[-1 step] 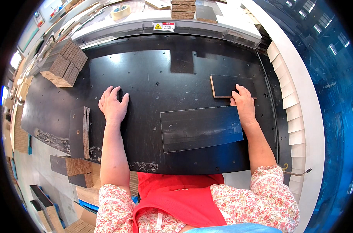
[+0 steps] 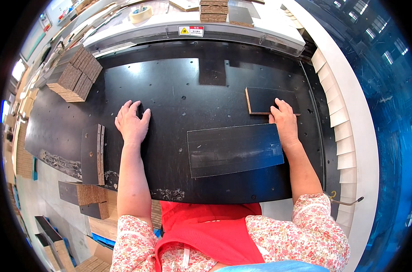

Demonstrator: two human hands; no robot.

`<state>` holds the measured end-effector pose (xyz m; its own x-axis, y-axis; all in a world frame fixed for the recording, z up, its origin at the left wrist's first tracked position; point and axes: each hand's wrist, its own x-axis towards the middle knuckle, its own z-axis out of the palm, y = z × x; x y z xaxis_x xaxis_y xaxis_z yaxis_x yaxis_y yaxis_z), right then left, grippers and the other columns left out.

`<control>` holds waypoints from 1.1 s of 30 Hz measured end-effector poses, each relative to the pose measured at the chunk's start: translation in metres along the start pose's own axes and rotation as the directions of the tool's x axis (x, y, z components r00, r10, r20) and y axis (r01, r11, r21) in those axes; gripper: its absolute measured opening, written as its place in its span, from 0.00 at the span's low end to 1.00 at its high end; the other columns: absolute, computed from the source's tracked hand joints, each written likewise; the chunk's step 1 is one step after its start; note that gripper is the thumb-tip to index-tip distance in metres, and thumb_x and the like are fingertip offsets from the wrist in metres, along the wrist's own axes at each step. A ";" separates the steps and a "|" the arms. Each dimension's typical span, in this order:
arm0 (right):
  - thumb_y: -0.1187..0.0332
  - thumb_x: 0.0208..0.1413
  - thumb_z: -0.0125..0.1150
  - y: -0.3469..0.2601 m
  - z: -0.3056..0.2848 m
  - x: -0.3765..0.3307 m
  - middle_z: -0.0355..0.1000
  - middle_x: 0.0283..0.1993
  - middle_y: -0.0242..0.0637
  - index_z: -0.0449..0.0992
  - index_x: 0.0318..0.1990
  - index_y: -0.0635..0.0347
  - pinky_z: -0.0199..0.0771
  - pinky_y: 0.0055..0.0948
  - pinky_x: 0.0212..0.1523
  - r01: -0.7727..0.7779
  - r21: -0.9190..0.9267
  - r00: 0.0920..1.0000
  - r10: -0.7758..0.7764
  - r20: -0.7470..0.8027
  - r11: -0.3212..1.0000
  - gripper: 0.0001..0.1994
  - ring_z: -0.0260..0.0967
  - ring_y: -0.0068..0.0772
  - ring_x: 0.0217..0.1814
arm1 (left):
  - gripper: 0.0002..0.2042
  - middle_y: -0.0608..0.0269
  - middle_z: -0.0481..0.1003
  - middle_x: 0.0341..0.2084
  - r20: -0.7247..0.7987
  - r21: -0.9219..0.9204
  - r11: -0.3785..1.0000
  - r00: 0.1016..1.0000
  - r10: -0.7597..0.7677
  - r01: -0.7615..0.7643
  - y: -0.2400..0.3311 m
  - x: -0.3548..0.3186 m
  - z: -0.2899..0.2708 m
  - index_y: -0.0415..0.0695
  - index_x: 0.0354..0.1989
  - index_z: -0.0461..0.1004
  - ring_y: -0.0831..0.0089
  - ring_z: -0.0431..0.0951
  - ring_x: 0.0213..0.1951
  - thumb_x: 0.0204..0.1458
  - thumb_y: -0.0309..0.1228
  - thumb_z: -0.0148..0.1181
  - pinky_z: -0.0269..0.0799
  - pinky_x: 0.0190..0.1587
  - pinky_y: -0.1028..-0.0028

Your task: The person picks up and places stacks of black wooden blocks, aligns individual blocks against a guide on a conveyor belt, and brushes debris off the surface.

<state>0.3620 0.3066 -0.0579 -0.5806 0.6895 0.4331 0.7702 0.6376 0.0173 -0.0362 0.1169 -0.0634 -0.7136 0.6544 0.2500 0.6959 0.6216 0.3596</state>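
My left hand (image 2: 132,122) rests on the black worktable (image 2: 163,131), its fingers spread and nothing in them. At the right, my right hand (image 2: 285,120) lies over the near edge of a small dark board (image 2: 265,99) with brown side edges. Its fingers bend onto the board's top, and the thumb is by the front edge. The hand hides part of the board's right end. Nearer to me, a larger dark rectangular panel (image 2: 235,150) lies flat, slightly tilted, its right end close to my right wrist. Left of my left forearm stands a narrow dark board (image 2: 92,154) with a drilled edge.
A stack of brown-edged boards (image 2: 81,72) sits at the table's far left. Behind the table runs a white machine ledge (image 2: 147,28) bearing a tape roll (image 2: 141,14) and a board stack (image 2: 213,10). White overlapping flaps (image 2: 337,109) line the right side. More boards (image 2: 90,194) lie low at left.
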 end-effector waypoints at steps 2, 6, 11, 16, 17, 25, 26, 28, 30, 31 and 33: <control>0.69 0.54 0.63 0.000 0.000 0.000 0.68 0.61 0.42 0.78 0.44 0.59 0.71 0.44 0.57 0.000 0.011 1.000 0.000 -0.005 1.000 0.10 0.63 0.46 0.66 | 0.25 0.61 0.64 0.64 -0.006 -0.008 1.000 1.000 0.006 -0.006 -0.001 0.002 0.001 0.52 0.57 0.74 0.61 0.56 0.68 0.51 0.46 0.62 0.43 0.70 0.55; 0.69 0.54 0.62 -0.001 -0.001 0.000 0.68 0.62 0.43 0.78 0.44 0.59 0.71 0.45 0.58 -0.006 0.013 1.000 0.005 0.016 1.000 0.11 0.63 0.46 0.66 | 0.24 0.60 0.66 0.63 -0.063 0.028 0.999 0.998 0.027 -0.025 -0.003 -0.001 0.001 0.52 0.55 0.75 0.59 0.60 0.66 0.51 0.47 0.62 0.48 0.68 0.58; 0.69 0.55 0.62 0.001 0.001 -0.001 0.68 0.62 0.43 0.78 0.45 0.59 0.70 0.45 0.58 -0.015 0.009 1.000 0.015 0.015 1.000 0.11 0.62 0.47 0.67 | 0.24 0.59 0.66 0.63 -0.058 0.030 0.999 0.998 0.033 -0.031 -0.002 -0.001 0.003 0.52 0.55 0.75 0.58 0.60 0.66 0.51 0.47 0.62 0.48 0.68 0.58; 0.69 0.55 0.62 0.002 0.002 -0.001 0.68 0.62 0.43 0.78 0.45 0.60 0.70 0.45 0.59 -0.007 0.023 1.000 0.007 0.013 1.000 0.11 0.62 0.47 0.66 | 0.24 0.59 0.66 0.63 -0.064 0.034 0.999 0.997 0.036 -0.034 -0.003 -0.001 0.004 0.52 0.55 0.75 0.58 0.60 0.66 0.51 0.47 0.62 0.48 0.68 0.58; 0.69 0.55 0.62 0.002 0.002 -0.001 0.68 0.62 0.43 0.78 0.45 0.60 0.70 0.45 0.58 -0.006 0.021 1.000 0.005 0.013 1.000 0.11 0.63 0.47 0.66 | 0.24 0.59 0.66 0.63 -0.065 0.035 0.999 0.997 0.037 -0.035 -0.004 -0.001 0.004 0.52 0.55 0.75 0.58 0.60 0.66 0.51 0.47 0.62 0.48 0.68 0.58; 0.69 0.55 0.62 0.002 0.002 -0.001 0.68 0.62 0.43 0.78 0.44 0.60 0.71 0.45 0.58 -0.001 0.009 1.000 0.001 0.012 1.000 0.11 0.63 0.47 0.66 | 0.24 0.60 0.66 0.63 -0.062 0.024 0.999 0.998 0.032 -0.030 -0.003 -0.001 0.004 0.52 0.55 0.75 0.58 0.60 0.67 0.51 0.47 0.62 0.48 0.69 0.58; 0.69 0.55 0.62 0.002 0.001 -0.001 0.68 0.62 0.43 0.78 0.44 0.60 0.71 0.45 0.58 -0.001 0.009 1.000 0.001 0.010 1.000 0.11 0.63 0.47 0.66 | 0.24 0.60 0.66 0.63 -0.063 0.022 0.999 0.998 0.031 -0.030 -0.002 -0.001 0.004 0.52 0.55 0.75 0.58 0.59 0.67 0.51 0.47 0.62 0.48 0.69 0.58; 0.69 0.54 0.62 0.001 0.001 -0.001 0.68 0.62 0.43 0.78 0.44 0.60 0.71 0.45 0.58 -0.003 0.009 1.000 0.003 0.011 1.000 0.11 0.63 0.47 0.66 | 0.24 0.60 0.66 0.63 -0.057 0.025 0.999 0.998 0.027 -0.026 -0.001 -0.001 0.003 0.52 0.55 0.75 0.58 0.59 0.67 0.51 0.47 0.62 0.47 0.69 0.58; 0.69 0.54 0.62 0.000 0.000 -0.001 0.68 0.62 0.43 0.78 0.45 0.60 0.71 0.44 0.58 -0.007 0.009 1.000 0.007 0.015 1.000 0.11 0.63 0.46 0.66 | 0.24 0.60 0.66 0.63 -0.056 0.026 0.999 0.998 0.025 -0.023 -0.001 -0.001 0.002 0.52 0.55 0.75 0.58 0.59 0.67 0.51 0.47 0.62 0.47 0.69 0.58; 0.69 0.54 0.62 0.001 0.001 -0.001 0.68 0.62 0.43 0.78 0.45 0.60 0.71 0.45 0.58 -0.006 0.010 1.000 0.006 0.015 1.000 0.11 0.63 0.46 0.66 | 0.24 0.60 0.66 0.63 -0.056 0.025 0.999 0.998 0.024 -0.023 -0.001 -0.001 0.002 0.52 0.55 0.75 0.58 0.59 0.67 0.51 0.47 0.62 0.47 0.69 0.58; 0.69 0.54 0.62 0.001 0.001 -0.001 0.68 0.62 0.43 0.78 0.45 0.60 0.71 0.45 0.58 -0.004 0.013 1.000 0.003 0.016 1.000 0.11 0.63 0.46 0.66 | 0.24 0.60 0.66 0.63 -0.055 0.023 0.999 0.998 0.024 -0.023 -0.001 -0.001 0.002 0.52 0.55 0.75 0.58 0.60 0.67 0.51 0.47 0.62 0.47 0.69 0.58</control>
<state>0.3629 0.3072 -0.0594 -0.5820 0.6970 0.4189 0.7689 0.6394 0.0043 -0.0359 0.1165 -0.0662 -0.6997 0.6448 0.3076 0.7139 0.6160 0.3330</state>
